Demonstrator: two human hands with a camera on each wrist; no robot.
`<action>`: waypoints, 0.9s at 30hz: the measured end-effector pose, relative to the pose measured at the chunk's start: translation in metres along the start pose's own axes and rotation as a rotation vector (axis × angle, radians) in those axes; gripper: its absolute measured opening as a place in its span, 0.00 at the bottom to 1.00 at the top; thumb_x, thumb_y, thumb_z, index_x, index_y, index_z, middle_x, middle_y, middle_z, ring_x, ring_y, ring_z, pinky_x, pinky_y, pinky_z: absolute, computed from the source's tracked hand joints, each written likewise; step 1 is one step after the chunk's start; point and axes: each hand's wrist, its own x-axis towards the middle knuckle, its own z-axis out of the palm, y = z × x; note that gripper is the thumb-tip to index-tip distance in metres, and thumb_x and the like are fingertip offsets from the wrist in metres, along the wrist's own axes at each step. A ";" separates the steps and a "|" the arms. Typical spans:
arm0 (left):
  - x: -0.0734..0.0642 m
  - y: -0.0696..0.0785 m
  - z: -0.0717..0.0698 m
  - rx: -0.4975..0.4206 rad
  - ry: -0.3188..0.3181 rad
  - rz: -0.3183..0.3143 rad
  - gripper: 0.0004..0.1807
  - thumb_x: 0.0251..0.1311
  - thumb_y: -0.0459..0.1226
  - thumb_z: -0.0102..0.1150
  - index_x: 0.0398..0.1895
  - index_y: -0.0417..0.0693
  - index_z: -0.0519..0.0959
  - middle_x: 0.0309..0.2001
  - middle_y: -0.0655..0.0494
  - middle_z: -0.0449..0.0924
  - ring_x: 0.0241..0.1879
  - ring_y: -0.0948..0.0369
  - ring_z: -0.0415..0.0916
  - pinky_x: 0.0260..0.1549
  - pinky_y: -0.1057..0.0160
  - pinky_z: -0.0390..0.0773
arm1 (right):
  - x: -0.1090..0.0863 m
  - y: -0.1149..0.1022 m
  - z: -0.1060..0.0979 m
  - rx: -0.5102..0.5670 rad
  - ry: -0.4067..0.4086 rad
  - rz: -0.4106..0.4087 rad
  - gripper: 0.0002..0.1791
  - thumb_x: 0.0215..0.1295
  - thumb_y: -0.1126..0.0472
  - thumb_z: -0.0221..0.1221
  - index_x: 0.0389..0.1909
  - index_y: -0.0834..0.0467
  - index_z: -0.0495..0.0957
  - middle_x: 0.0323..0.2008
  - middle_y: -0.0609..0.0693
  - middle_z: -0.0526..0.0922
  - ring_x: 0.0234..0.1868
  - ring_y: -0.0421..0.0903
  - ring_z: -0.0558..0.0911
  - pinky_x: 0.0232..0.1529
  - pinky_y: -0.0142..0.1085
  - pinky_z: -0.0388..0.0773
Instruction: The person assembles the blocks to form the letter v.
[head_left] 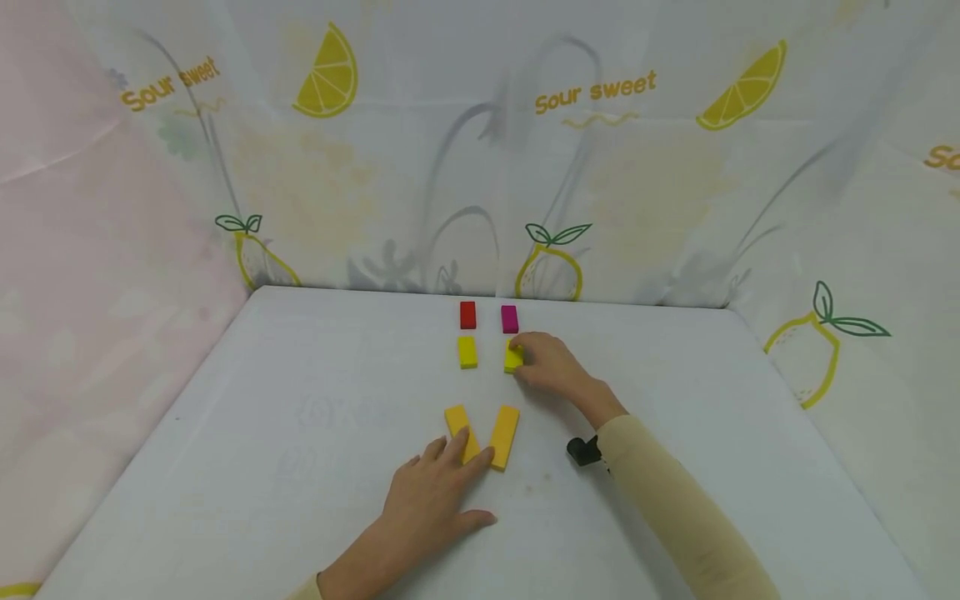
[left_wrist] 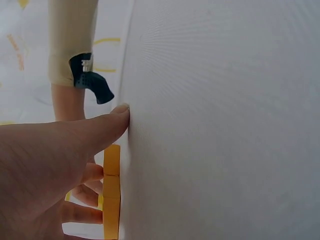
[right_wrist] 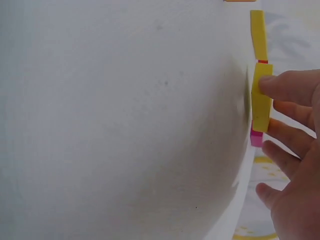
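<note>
My right hand [head_left: 553, 368] pinches a yellow block [right_wrist: 261, 107] between thumb and fingers, low over the white table or on it; I cannot tell which. Left of it lies a second yellow block [head_left: 467, 352]. Farther back are a red block [head_left: 468, 315] and a magenta block [head_left: 509, 319]. My left hand [head_left: 429, 500] reaches over the nearer part of the table with its fingers extended. Fingertips touch a left orange block [head_left: 454, 416] and the lower end of a right orange block [head_left: 505, 435]. Both orange blocks slant, closer together at their near ends.
The white table [head_left: 285, 400] ends at a printed cloth [head_left: 420, 183] with lemon drawings, which hangs behind and at the sides. A black device [head_left: 583, 451] sits on the right wrist, just above the tabletop.
</note>
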 end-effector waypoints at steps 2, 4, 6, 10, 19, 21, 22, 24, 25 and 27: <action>0.000 0.000 0.001 0.004 0.005 0.002 0.42 0.49 0.70 0.61 0.69 0.72 0.69 0.71 0.50 0.67 0.64 0.45 0.71 0.47 0.43 0.80 | -0.002 -0.001 -0.001 0.001 0.012 -0.011 0.23 0.61 0.61 0.63 0.58 0.58 0.77 0.61 0.54 0.80 0.67 0.54 0.73 0.72 0.50 0.64; 0.000 0.000 0.001 0.007 0.010 0.003 0.42 0.49 0.70 0.62 0.69 0.73 0.69 0.71 0.50 0.67 0.64 0.45 0.71 0.47 0.43 0.80 | -0.003 -0.002 -0.002 0.001 0.021 -0.019 0.22 0.61 0.60 0.63 0.57 0.57 0.78 0.60 0.53 0.80 0.66 0.54 0.74 0.72 0.50 0.64; 0.000 0.000 0.002 0.009 0.015 0.004 0.42 0.49 0.70 0.62 0.69 0.73 0.69 0.71 0.50 0.67 0.63 0.45 0.71 0.47 0.43 0.80 | -0.005 -0.003 -0.003 0.002 0.024 -0.025 0.22 0.61 0.60 0.63 0.57 0.56 0.78 0.60 0.53 0.80 0.66 0.54 0.73 0.72 0.51 0.64; 0.000 0.000 0.002 0.008 0.019 0.006 0.42 0.48 0.70 0.62 0.69 0.73 0.69 0.71 0.50 0.67 0.63 0.45 0.72 0.47 0.43 0.81 | -0.008 -0.006 -0.007 -0.010 0.041 -0.032 0.22 0.60 0.58 0.63 0.56 0.55 0.79 0.60 0.52 0.80 0.66 0.53 0.73 0.72 0.51 0.64; -0.001 0.000 0.001 0.003 0.019 0.007 0.42 0.49 0.70 0.62 0.69 0.71 0.69 0.71 0.50 0.67 0.64 0.45 0.71 0.47 0.42 0.80 | -0.018 -0.012 -0.015 -0.016 0.054 -0.027 0.22 0.61 0.56 0.63 0.57 0.54 0.79 0.59 0.50 0.81 0.65 0.52 0.74 0.71 0.52 0.65; -0.002 0.000 0.001 0.005 0.025 0.010 0.42 0.49 0.70 0.62 0.69 0.71 0.69 0.71 0.50 0.67 0.63 0.45 0.71 0.47 0.42 0.80 | -0.020 -0.012 -0.016 -0.019 0.058 -0.027 0.22 0.61 0.55 0.64 0.57 0.54 0.79 0.59 0.50 0.81 0.65 0.52 0.74 0.71 0.51 0.65; -0.002 0.000 0.001 0.006 0.028 0.012 0.42 0.49 0.70 0.62 0.69 0.71 0.69 0.71 0.50 0.67 0.63 0.45 0.71 0.47 0.42 0.80 | -0.021 -0.012 -0.017 -0.024 0.062 -0.032 0.22 0.61 0.55 0.64 0.57 0.54 0.79 0.59 0.50 0.81 0.65 0.51 0.74 0.71 0.51 0.66; -0.002 0.000 0.001 0.006 0.030 0.012 0.42 0.49 0.70 0.62 0.69 0.71 0.69 0.71 0.50 0.67 0.63 0.45 0.71 0.47 0.42 0.80 | -0.021 -0.011 -0.017 -0.034 0.068 -0.040 0.22 0.61 0.55 0.64 0.57 0.53 0.79 0.58 0.49 0.81 0.65 0.51 0.75 0.71 0.51 0.66; -0.002 0.000 0.001 0.007 0.030 0.012 0.42 0.49 0.70 0.61 0.69 0.71 0.69 0.71 0.50 0.67 0.63 0.45 0.71 0.47 0.43 0.80 | -0.022 -0.010 -0.016 -0.037 0.073 -0.043 0.22 0.61 0.55 0.65 0.57 0.53 0.79 0.58 0.49 0.81 0.65 0.51 0.75 0.71 0.50 0.66; -0.002 0.000 0.001 0.007 0.027 0.009 0.43 0.49 0.70 0.61 0.70 0.71 0.69 0.71 0.50 0.67 0.64 0.44 0.71 0.48 0.42 0.80 | -0.022 -0.010 -0.016 -0.034 0.080 -0.048 0.22 0.61 0.55 0.65 0.57 0.53 0.79 0.58 0.49 0.81 0.65 0.51 0.75 0.71 0.50 0.67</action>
